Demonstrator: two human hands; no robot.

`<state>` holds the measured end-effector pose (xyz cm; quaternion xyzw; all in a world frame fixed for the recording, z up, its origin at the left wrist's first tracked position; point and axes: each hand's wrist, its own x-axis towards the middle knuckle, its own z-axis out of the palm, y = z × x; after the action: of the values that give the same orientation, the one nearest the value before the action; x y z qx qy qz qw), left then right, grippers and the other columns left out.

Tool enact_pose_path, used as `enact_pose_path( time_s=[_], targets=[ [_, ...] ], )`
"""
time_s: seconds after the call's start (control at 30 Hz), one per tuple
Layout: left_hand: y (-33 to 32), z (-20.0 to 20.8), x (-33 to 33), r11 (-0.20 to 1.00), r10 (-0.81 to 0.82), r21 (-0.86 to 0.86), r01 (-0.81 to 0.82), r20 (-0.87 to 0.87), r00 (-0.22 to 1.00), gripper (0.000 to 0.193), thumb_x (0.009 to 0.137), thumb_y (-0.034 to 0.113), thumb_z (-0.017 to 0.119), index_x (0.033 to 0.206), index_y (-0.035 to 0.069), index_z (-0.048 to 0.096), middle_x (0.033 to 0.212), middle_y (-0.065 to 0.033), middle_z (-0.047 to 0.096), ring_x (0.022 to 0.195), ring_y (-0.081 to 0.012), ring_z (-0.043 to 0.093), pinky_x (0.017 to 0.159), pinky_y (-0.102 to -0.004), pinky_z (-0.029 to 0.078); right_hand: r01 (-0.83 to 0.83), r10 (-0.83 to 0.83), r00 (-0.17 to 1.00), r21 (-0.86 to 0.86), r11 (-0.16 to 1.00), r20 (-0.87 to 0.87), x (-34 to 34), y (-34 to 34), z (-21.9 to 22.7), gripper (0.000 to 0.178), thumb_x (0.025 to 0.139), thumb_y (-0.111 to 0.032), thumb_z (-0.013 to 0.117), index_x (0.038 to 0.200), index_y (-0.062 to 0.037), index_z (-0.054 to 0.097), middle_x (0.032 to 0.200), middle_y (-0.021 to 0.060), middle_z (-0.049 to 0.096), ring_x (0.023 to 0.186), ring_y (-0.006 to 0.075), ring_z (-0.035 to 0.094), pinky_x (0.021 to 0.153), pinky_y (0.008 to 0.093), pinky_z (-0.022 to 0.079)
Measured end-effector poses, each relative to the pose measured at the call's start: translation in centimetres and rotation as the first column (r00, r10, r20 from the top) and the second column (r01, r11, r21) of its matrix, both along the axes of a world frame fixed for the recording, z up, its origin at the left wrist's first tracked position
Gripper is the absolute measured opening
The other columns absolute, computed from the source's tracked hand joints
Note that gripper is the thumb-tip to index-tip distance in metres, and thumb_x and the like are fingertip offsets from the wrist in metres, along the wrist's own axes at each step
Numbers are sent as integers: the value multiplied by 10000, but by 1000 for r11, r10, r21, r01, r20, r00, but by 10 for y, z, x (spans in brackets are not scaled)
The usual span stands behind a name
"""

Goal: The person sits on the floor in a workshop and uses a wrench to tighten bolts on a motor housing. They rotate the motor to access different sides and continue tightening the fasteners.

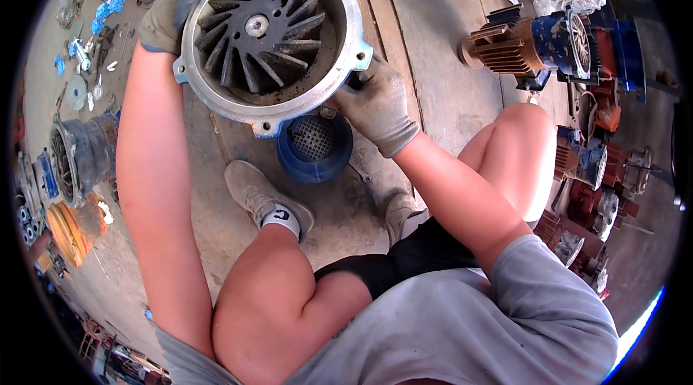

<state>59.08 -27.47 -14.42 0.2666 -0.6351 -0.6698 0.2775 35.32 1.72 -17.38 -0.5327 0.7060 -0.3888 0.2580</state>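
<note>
Up close at the top is a round metal motor housing (349,20) with a pale machined flange rim, bolt ears and traces of blue paint. Inside it sits a black finned fan wheel (278,28) with a bolt at its hub. My left hand (180,6), in a grey work glove, is closed round the rim's upper left. Also gloved, my right hand (382,100) curls its fingers at the lower right rim, beside a bolt ear; its fingertips are partly hidden. Beneath the housing shows a blue round cover (312,171) with a perforated grille; whether they are joined I cannot tell.
A rusty blue finned motor (530,46) lies on the right, with more motors (577,161) below it. A grey motor housing (68,161) and an orange round part (71,230) stand at left. Blue scraps (107,13) litter the floor. My shoes (263,194) flank the blue cover.
</note>
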Motion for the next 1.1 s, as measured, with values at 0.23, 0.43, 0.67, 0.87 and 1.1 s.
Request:
enact_pose_path(
  time_s=[0.23, 0.43, 0.67, 0.87, 1.1],
  targets=[
    [68, 72, -36, 962, 51, 266, -53, 16, 999, 454, 1053, 248, 804, 1381, -62, 750, 1285, -165, 806, 1145, -261, 789, 1042, -398, 627, 6, -8, 1000, -97, 995, -22, -1, 0, -6, 422, 810, -205, 910, 1194, -65, 804, 1117, 205, 766, 1023, 421, 766, 880, 488, 627],
    [63, 59, -36, 967, 47, 251, -38, -31, 998, 436, 1063, 219, 783, 1380, -77, 743, 1318, -180, 799, 1172, -273, 787, 1059, -413, 625, -83, 81, 996, -66, 994, -42, -10, -3, 3, 409, 806, -182, 909, 1183, -65, 803, 1109, 217, 771, 968, 426, 778, 860, 481, 636],
    [59, 59, -34, 971, -5, 239, 19, -56, 998, 430, 1082, 213, 760, 1403, -72, 735, 1344, -169, 796, 1199, -262, 781, 1082, -406, 615, -124, 133, 983, 79, 989, -123, -11, -11, 17, 495, 834, -287, 902, 1223, -9, 776, 1090, 270, 784, 1011, 440, 789, 894, 491, 636],
    [59, 65, -37, 964, -4, 266, 8, -18, 1000, 429, 1083, 210, 763, 1408, -67, 735, 1358, -164, 794, 1208, -260, 779, 1089, -409, 614, -127, 153, 978, 178, 976, -141, -14, -16, 24, 535, 853, -315, 897, 1274, -15, 761, 1116, 278, 795, 1040, 438, 793, 925, 497, 629],
    [52, 56, -29, 948, -88, 285, 139, -183, 979, 405, 1084, 182, 752, 1399, -72, 739, 1373, -172, 787, 1215, -270, 777, 1092, -414, 615, -134, 138, 979, 37, 990, -149, -9, -7, 21, 419, 813, -238, 923, 1181, -74, 813, 1076, 186, 789, 971, 397, 792, 886, 472, 635]
  ],
)
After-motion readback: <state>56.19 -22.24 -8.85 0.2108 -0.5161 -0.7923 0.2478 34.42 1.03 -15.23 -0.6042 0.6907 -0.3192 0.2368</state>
